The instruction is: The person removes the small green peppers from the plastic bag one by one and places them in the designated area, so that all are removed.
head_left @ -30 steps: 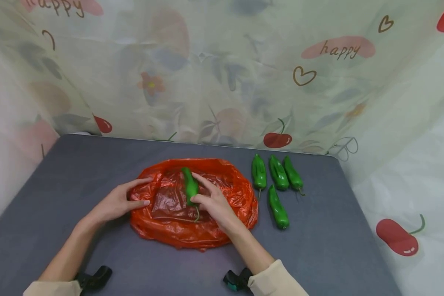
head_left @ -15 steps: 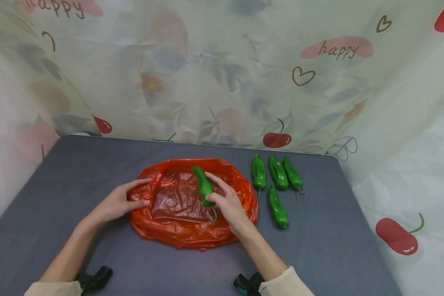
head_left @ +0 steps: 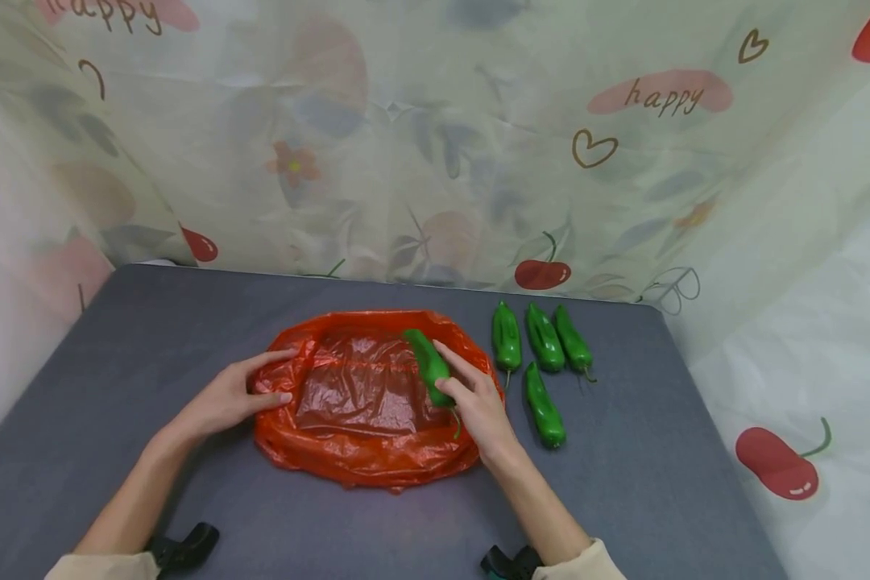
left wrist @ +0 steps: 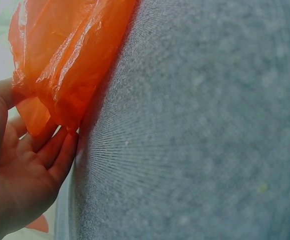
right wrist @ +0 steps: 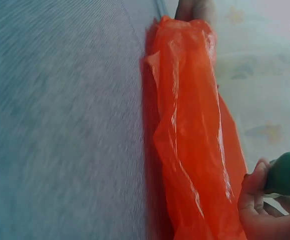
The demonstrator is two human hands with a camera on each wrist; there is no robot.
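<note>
In the head view a red plastic bag point(head_left: 366, 463) lies spread open on the grey table, its crumpled rim standing up around a flat, see-through bottom. My left hand point(head_left: 225, 396) holds the bag's left rim between thumb and fingers; the left wrist view shows the orange-looking film point(left wrist: 75, 60) between them. Over the bag's right part, my right hand point(head_left: 482, 407) pinches a green pepper point(head_left: 428, 362) near its stem end, the thin stem hanging below. The same pepper point(right wrist: 285, 174) shows end-on in the right wrist view, above the rim.
To the right of the bag, three green peppers point(head_left: 545, 338) lie in a row, with another pepper point(head_left: 546, 407) in front of them. A patterned curtain point(head_left: 406, 161) hangs behind the grey table point(head_left: 645, 483) and at its sides.
My right hand has carried the pepper rightward, from the middle of the bag to over its right part. The left hand has stayed at the left rim.
</note>
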